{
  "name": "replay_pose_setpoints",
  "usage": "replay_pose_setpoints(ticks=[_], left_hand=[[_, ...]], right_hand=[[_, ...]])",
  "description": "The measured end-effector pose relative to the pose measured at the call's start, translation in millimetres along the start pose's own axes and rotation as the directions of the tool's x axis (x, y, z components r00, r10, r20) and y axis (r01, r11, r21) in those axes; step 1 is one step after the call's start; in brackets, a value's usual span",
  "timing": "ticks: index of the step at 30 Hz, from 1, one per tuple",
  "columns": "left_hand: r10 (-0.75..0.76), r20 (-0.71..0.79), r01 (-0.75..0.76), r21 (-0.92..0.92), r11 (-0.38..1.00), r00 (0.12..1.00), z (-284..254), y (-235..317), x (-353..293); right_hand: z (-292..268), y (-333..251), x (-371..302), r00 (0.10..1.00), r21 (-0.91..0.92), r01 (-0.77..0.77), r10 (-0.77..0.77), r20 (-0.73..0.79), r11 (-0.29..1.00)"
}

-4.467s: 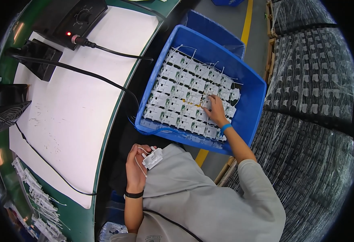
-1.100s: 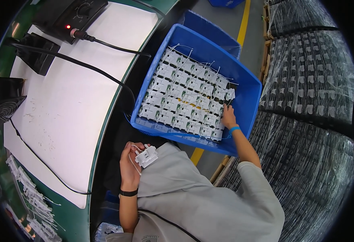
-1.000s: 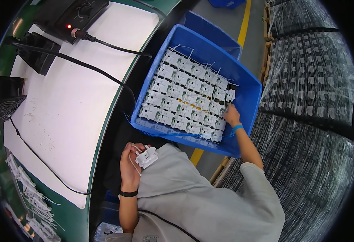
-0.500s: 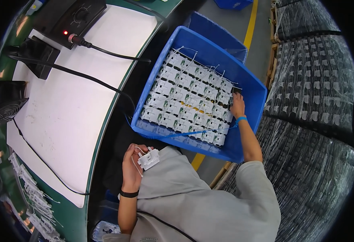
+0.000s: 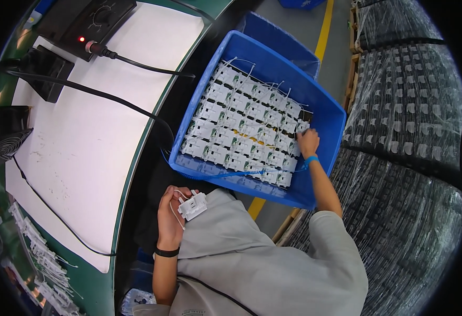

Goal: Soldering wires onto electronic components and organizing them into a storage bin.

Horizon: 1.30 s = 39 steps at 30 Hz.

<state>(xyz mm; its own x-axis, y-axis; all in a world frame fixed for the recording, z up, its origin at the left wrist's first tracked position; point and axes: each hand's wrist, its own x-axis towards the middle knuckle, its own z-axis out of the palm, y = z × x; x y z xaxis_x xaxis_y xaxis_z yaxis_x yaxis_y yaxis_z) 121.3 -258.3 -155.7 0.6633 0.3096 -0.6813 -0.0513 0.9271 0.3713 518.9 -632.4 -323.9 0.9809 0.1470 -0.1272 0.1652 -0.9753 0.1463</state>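
Your right hand [image 5: 308, 143] is down in the blue bin [image 5: 330, 122], at its right end, resting on the last of the white parts [image 5: 241, 129] packed in there in neat rows with thin white wires sticking up out of them; the fingers curl down onto one of the pieces, but I honestly can't tell whether that grip has actually closed on it or is just touching. There's a blue band [image 5: 310, 161] round that wrist. Your left hand [image 5: 170, 213] sits well apart from the bin, pulled in close to your chest against your grey top [image 5: 262, 263], and its grip is clamped on a small white part [image 5: 192, 206] of the same kind, with a thin wire looping off it over your fingers. A black band [image 5: 166, 253] is on that wrist. The bin sits to the right of the tabletop [image 5: 130, 174], which has a big white sheet [image 5: 94, 131] spread over its green surface. Two black cables [image 5: 109, 97] run across the sheet from black boxes [image 5: 46, 73] at the far left corner, one showing a little red light. Off to your right there's a big stack wrapped in clear film [image 5: 410, 158], and a second blue bin [image 5: 278, 39] sits just behind the first.
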Motion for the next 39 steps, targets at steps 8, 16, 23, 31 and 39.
replay_pose_setpoints(ticks=[8, 16, 23, 31, 39], left_hand=[[-0.003, 0.01, 0.003, -0.001, 1.0, 1.0, -1.4, 3.4, -1.9], [-0.009, -0.017, 0.009, -0.012, 1.0, 1.0, -5.0, 2.4, -3.1], [-0.002, -0.021, 0.002, 0.005, 1.0, 1.0, -0.3, 1.5, -2.4], [-0.008, -0.036, 0.008, -0.014, 1.0, 0.999, -3.5, 0.4, -0.1], [-0.011, -0.028, 0.011, -0.007, 1.0, 1.0, -1.5, 1.0, 1.5]], right_hand=[[28.6, 5.1, -21.0, 0.995, 0.446, -0.099, 0.085, 0.053, 0.89], [21.7, -0.5, -24.1, 0.982, 0.64, -0.156, 0.19, 0.016, 0.752], [3.1, -0.8, -3.0, 0.802, 0.166, 0.488, -0.365, -0.474, 0.857], [-14.6, -5.2, 8.1, 0.944, 0.25, 0.319, -0.331, 0.005, 0.914], [-2.2, -3.5, 12.9, 0.936, 0.077, 0.35, -0.351, -0.01, 0.933]])
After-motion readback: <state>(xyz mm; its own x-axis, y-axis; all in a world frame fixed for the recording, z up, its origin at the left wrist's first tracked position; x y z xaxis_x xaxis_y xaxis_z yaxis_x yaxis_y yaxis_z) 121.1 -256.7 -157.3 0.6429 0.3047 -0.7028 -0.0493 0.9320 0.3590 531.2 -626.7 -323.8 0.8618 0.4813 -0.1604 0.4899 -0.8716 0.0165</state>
